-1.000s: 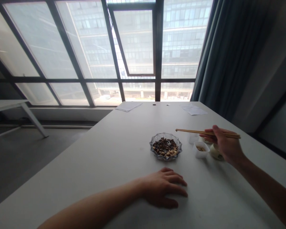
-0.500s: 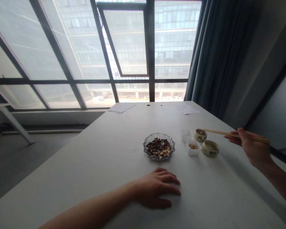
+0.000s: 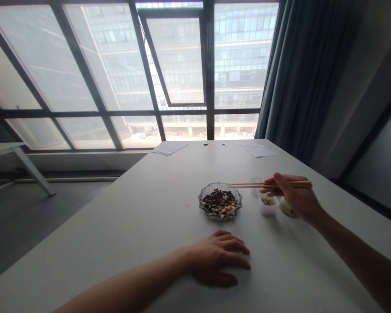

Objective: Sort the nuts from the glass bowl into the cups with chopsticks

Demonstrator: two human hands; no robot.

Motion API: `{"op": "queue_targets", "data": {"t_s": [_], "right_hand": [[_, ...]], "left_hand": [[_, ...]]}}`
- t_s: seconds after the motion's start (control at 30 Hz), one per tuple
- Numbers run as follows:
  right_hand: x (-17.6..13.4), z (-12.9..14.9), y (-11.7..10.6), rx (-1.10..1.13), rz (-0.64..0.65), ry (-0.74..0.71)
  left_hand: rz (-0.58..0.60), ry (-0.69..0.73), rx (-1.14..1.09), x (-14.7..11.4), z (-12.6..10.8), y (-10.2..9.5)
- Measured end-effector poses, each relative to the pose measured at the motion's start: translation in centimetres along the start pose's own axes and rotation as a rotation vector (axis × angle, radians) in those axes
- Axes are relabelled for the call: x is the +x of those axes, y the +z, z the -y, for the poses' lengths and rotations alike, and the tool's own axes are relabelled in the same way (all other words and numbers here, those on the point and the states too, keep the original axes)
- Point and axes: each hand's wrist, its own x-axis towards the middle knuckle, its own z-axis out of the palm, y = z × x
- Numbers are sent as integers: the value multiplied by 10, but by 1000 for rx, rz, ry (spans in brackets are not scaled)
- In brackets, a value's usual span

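Observation:
My right hand [image 3: 291,191] grips a pair of wooden chopsticks [image 3: 247,185], whose tips reach left to the back rim of a clear glass bowl [image 3: 202,208]. Dark striped seeds [image 3: 219,198] fill most of that bowl, with pale nuts [image 3: 226,209] at its front right. I cannot make out anything between the tips. My left hand [image 3: 218,258] lies on the table in front of the bowl, fingers spread and holding nothing. Below my right hand are a white plastic cup [image 3: 268,209] with brownish pieces inside and a partly covered cream ceramic cup [image 3: 285,207].
Behind the chopsticks stands a translucent plastic cup [image 3: 256,191]. Sheets of paper lie at the far left [image 3: 169,148] and far right of the white table [image 3: 150,208]. Beyond are windows and a dark curtain [image 3: 293,87]; another table [image 3: 6,149] stands at left.
My right hand has swung left with the chopsticks, from over the ceramic cups to the glass bowl. It now hides one ceramic cup. My left hand stays in place on the table.

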Motion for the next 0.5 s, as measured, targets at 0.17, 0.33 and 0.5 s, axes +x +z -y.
{"op": "queue_targets", "data": {"t_s": [0.17, 0.33, 0.5], "right_hand": [[-9, 2, 24, 6, 238, 107], [-8, -9, 20, 5, 260, 146], [-3, -21, 18, 36, 304, 199]], "left_hand": [[-8, -9, -3, -1, 0, 1], [9, -12, 4, -1, 0, 0], [-2, 6, 12, -1, 0, 1]]}}
